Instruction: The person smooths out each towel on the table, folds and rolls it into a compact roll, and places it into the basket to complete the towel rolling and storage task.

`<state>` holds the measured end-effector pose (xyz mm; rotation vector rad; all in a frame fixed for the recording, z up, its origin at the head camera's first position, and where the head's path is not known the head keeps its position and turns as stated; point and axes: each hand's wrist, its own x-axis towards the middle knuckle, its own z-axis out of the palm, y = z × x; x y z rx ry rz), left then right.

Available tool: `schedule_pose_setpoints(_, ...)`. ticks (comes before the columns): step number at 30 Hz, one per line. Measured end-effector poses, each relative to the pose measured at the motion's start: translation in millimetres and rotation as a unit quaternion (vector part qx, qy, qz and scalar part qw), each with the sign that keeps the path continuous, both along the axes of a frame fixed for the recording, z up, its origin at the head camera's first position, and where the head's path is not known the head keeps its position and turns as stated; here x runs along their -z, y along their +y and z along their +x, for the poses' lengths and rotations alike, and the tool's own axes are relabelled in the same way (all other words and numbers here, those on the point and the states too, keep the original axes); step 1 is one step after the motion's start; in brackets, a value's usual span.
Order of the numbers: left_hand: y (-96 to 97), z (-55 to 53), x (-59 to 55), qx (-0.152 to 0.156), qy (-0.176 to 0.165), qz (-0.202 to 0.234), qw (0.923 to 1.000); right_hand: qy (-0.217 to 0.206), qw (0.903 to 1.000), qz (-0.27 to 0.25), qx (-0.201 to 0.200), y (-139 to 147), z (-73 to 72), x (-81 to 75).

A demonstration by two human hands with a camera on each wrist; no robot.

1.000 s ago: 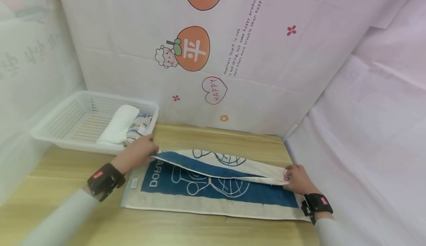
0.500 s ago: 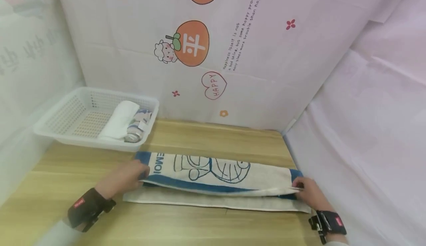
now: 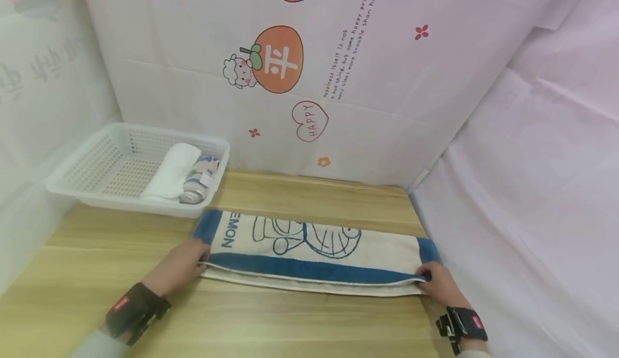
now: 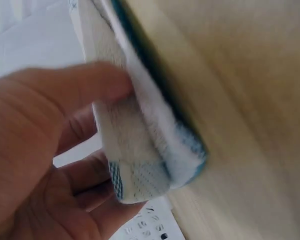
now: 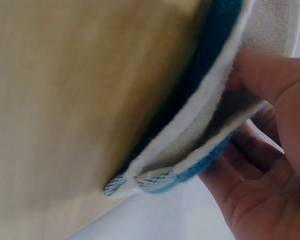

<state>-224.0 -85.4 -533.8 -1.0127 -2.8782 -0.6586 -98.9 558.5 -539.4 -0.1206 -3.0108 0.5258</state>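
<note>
A blue and cream towel (image 3: 309,245) with a line-drawn cartoon figure and letters lies folded lengthwise across the wooden table. My left hand (image 3: 186,264) pinches its near left corner; in the left wrist view the thumb presses on the cream underside, with fingers behind the cloth. At the near right corner my right hand (image 3: 437,283) pinches the upper layer, thumb and fingers on opposite faces in the right wrist view. Along the near side, the upper edge sits slightly raised, close over the cream lower edge.
A white plastic basket (image 3: 121,202) stands at the back left of the table (image 3: 271,326). Inside it are a rolled white towel (image 3: 174,170) and a rolled patterned cloth (image 3: 200,178). Printed white sheets (image 3: 377,137) hang behind and on both sides.
Both hands have drawn the towel's upper layer toward the near edge, folding it over the lower layer. The figure on its upper face now shows, and the lower blue panel is covered.
</note>
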Motion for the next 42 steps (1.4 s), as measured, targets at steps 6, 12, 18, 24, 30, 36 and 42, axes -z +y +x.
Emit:
schedule_pose_setpoints(6, 7.0, -17.3, 2.4, -0.03, 0.019, 0.008, 0.9993, 0.028, 0.9995, 0.009, -0.011, 10.2, -33.0, 4.9)
schedule_pose_setpoints(12, 9.5, -20.5, -10.4, -0.019, 0.057, 0.027, 0.9979, 0.041, 0.9983, 0.022, -0.036, 16.4, -38.2, -14.3)
schedule_pose_setpoints(18, 6.4, -11.9, -33.3, -0.013, 0.086, 0.053, 0.9948, 0.064, 0.9978, 0.015, -0.003, 13.7, -16.5, -36.7)
schedule_pose_setpoints(24, 1.0, -4.3, -17.3, -0.018, 0.003, 0.008, 0.9998, 0.019, 0.9994, 0.016, -0.024, 9.9, -5.9, -16.7)
schedule_pose_setpoints(30, 12.1, -6.5, -19.8, -0.029, -0.044, 0.012, 0.9985, 0.0, 0.9991, 0.007, -0.041, -2.1, -3.8, -24.3)
schedule_pose_setpoints(36, 34.2, -29.8, -9.1, -0.032, -0.02, 0.002, 0.9993, -0.051, 0.9985, -0.021, -0.001, -15.0, -23.5, -27.5)
schedule_pose_setpoints(42, 39.1, -37.3, 9.1, -0.057, -0.034, -0.022, 0.9975, -0.11, 0.9938, 0.013, 0.002, -10.3, -51.9, -7.4)
